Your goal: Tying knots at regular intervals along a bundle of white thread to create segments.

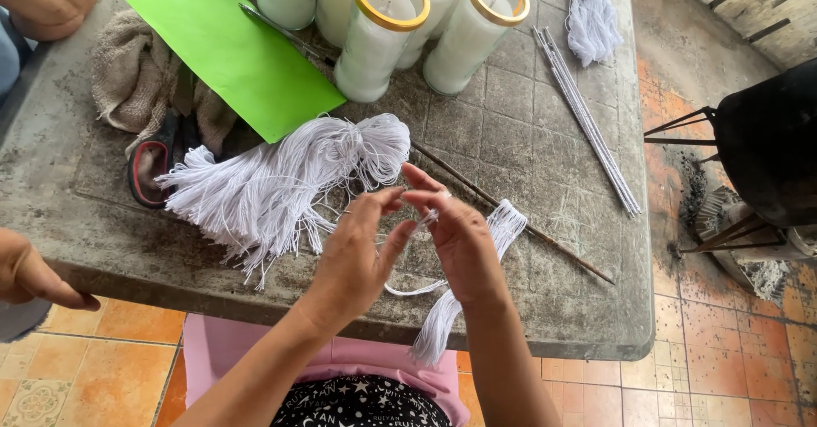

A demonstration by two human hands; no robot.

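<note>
My left hand (357, 252) and my right hand (458, 238) meet over the grey stone table (553, 308), fingertips pinching a thin white string (423, 221) between them. The string loops down under my hands. A small bundle of white strings (502, 227) lies behind my right hand and hangs over the table's front edge. A large pile of cut white strings (281, 184) spreads just left of my left hand. Several tall white glass candles (379, 40) with yellow rims stand at the back.
A green paper sheet (234, 52) lies on a beige cloth (128, 78) at left, scissors (153, 167) beside it. Thin white rods (587, 120) and a long brown stick (511, 214) lie right. Another person's hand (30, 278) rests at the left edge. A black pot (770, 142) stands right.
</note>
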